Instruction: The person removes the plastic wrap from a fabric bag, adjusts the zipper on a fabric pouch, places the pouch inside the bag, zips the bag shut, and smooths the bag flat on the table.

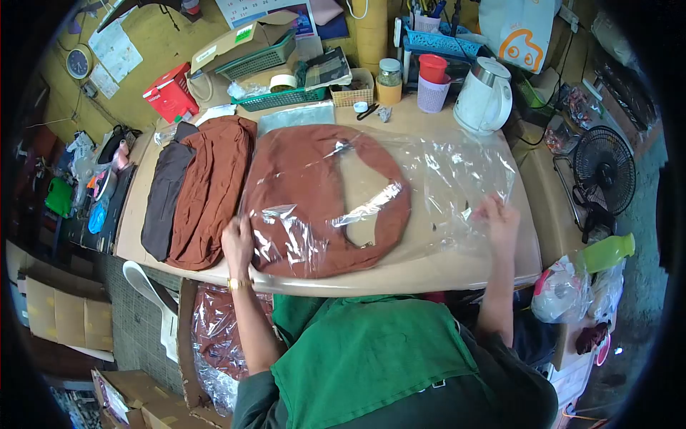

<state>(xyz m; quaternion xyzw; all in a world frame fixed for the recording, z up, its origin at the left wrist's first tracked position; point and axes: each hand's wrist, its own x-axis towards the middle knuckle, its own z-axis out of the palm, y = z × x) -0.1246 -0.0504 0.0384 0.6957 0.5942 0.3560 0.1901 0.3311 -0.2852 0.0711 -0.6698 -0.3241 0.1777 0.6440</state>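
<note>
A rust-brown bag with a curved strap [300, 193] lies flat on the table inside a clear plastic bag [464, 179], whose loose part reaches to the right. My left hand [238, 243] is closed at the lower left edge of the plastic, beside the brown bag. At the plastic's right end, my right hand [496, 218] has its fingers pinched on the clear film; it is slightly blurred. To the left of the plastic lies a stack of folded brown bags [214, 193], with a dark grey one [166, 200] at its left side.
Along the table's back stand a white kettle [484, 96], a red-lidded cup [432, 86], a jar [389, 82] and green baskets [279, 99]. A black fan [604, 170] is at the right. Below the table's front edge, a carton [187, 343] holds plastic-wrapped brown items [221, 329].
</note>
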